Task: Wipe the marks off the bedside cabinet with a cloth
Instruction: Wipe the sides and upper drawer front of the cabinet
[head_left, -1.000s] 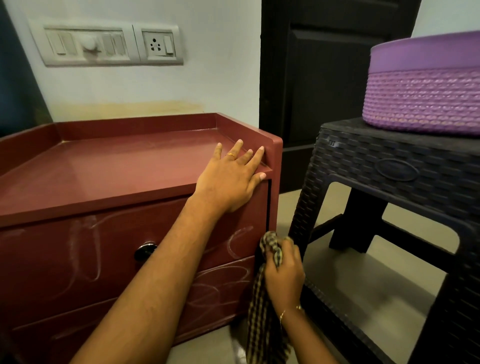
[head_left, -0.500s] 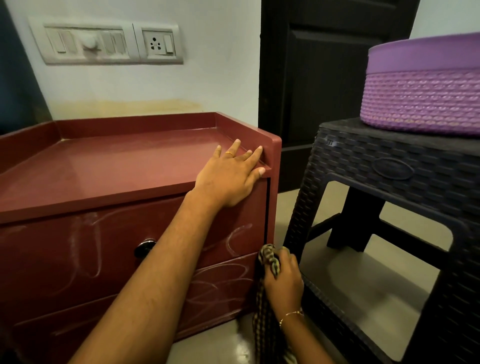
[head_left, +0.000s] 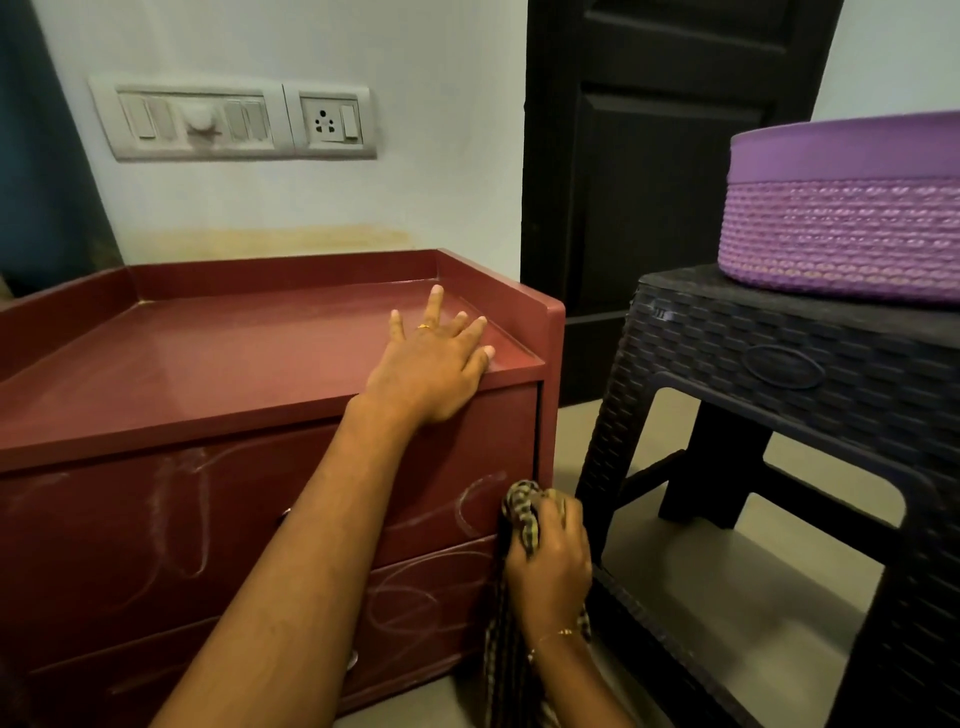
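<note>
Bedside cabinet (head_left: 218, 364): dark red, raised lip along back and both sides of the top, standing on the floor against a pale wall. Two drawer fronts, both covered in pale scribbled marks (head_left: 182, 514); loops of them run to the right edge of the front. Left hand (head_left: 431, 364): laid palm down at the front right corner of the cabinet top, fingers spread flat and released, grasping nothing; a ring on one finger. Right hand (head_left: 550, 561): low at the cabinet's front right vertical edge, fingers clenched around a bunched checked cloth (head_left: 519, 512), which touches that edge near the seam between the two drawers; the rest of the cloth hangs toward the floor. A thin bracelet on the wrist. Stool (head_left: 779, 358): dark woven-pattern plastic, just beside the cabinet's right side. Purple basket (head_left: 841, 228): resting on the stool top. Switch panel (head_left: 234, 119): on the wall above the cabinet. Dark door (head_left: 665, 156): behind the stool.
</note>
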